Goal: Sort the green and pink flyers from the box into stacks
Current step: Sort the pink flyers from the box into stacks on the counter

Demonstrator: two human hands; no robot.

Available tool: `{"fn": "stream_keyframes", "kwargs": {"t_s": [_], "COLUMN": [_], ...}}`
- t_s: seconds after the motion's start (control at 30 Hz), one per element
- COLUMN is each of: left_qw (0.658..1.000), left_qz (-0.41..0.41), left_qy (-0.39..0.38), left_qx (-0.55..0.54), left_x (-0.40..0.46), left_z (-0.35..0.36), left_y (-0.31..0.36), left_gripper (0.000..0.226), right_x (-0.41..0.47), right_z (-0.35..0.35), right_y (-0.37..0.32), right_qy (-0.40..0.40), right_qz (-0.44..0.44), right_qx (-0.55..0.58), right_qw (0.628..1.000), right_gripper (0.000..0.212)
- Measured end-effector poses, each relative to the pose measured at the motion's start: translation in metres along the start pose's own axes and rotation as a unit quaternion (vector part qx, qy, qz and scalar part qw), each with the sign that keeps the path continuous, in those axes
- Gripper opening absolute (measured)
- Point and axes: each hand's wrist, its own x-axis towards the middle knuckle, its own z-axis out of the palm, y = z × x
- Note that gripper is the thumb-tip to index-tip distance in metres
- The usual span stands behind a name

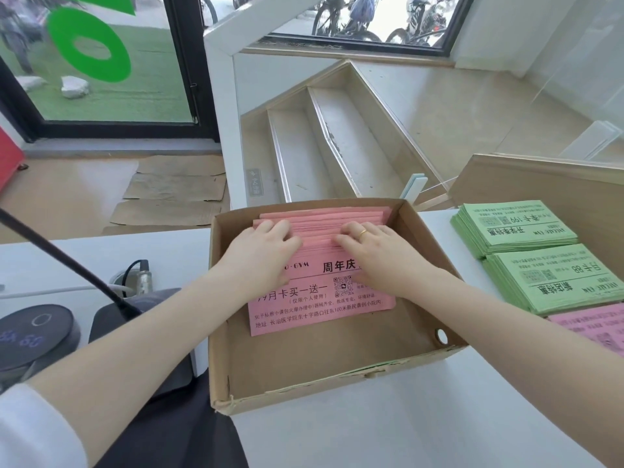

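A brown cardboard box [337,359] sits on the white counter in front of me. Inside it lies a fanned pile of pink flyers [317,309], spread toward the far wall. My left hand [260,255] and my right hand [378,255], which wears a gold ring, both rest flat on the pile with fingers spread toward its far part. To the right of the box stand two stacks of green flyers, the farther [516,228] and the nearer [564,278]. A stack of pink flyers [597,325] lies at the right edge, partly cut off.
A round black device with a glowing display [33,332] and a black cable [67,258] sit on the counter at left. Behind the box are a glass panel, a wooden board [540,177] and steps going down. A glass door stands far left.
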Motion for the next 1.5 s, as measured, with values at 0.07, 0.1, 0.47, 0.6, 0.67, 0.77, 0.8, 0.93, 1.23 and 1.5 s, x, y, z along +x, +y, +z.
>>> {"fn": "stream_keyframes", "kwargs": {"t_s": [0.07,0.1,0.47,0.6,0.67,0.77,0.8,0.93,1.23,1.5], "left_qw": [1.000,1.000,0.997,0.993,0.990,0.986,0.984,0.976,0.991,0.970], "left_qz": [-0.006,-0.009,-0.006,0.048,0.088,0.115,0.119,0.129,0.064,-0.028], "left_qy": [-0.012,-0.015,-0.044,-0.046,-0.069,-0.115,-0.127,-0.157,-0.118,0.068], "left_qx": [0.014,0.020,0.068,0.096,0.091,0.048,0.041,0.072,0.010,-0.233], "left_x": [0.000,0.001,0.003,0.000,0.000,0.001,0.001,0.005,0.005,-0.010], "left_z": [0.004,0.004,0.009,0.010,0.010,0.008,0.006,0.003,0.011,-0.033], "left_y": [0.002,0.003,0.013,0.016,0.016,0.017,0.017,0.020,0.014,0.018], "left_gripper": [0.056,0.058,0.059,0.050,0.049,0.051,0.051,0.045,0.049,0.062], "right_x": [0.000,0.000,-0.009,-0.016,-0.020,-0.032,-0.035,-0.039,-0.061,-0.079], "right_z": [0.003,0.004,0.008,0.012,0.013,0.009,0.009,0.008,-0.006,-0.041], "right_y": [-0.003,-0.004,-0.017,-0.028,-0.021,-0.008,-0.006,0.003,0.000,0.009], "right_qy": [0.007,0.012,-0.093,-0.109,-0.127,-0.175,-0.186,-0.171,-0.077,0.229], "right_qz": [0.002,0.008,0.043,0.141,0.249,0.390,0.412,0.434,0.317,0.186], "right_qx": [-0.004,-0.003,0.018,0.046,0.113,0.294,0.349,0.505,0.546,0.586], "right_qw": [1.000,1.000,0.995,0.983,0.954,0.855,0.821,0.726,0.772,0.755], "right_gripper": [0.062,0.059,0.059,0.095,0.099,0.091,0.077,0.019,0.027,0.034]}}
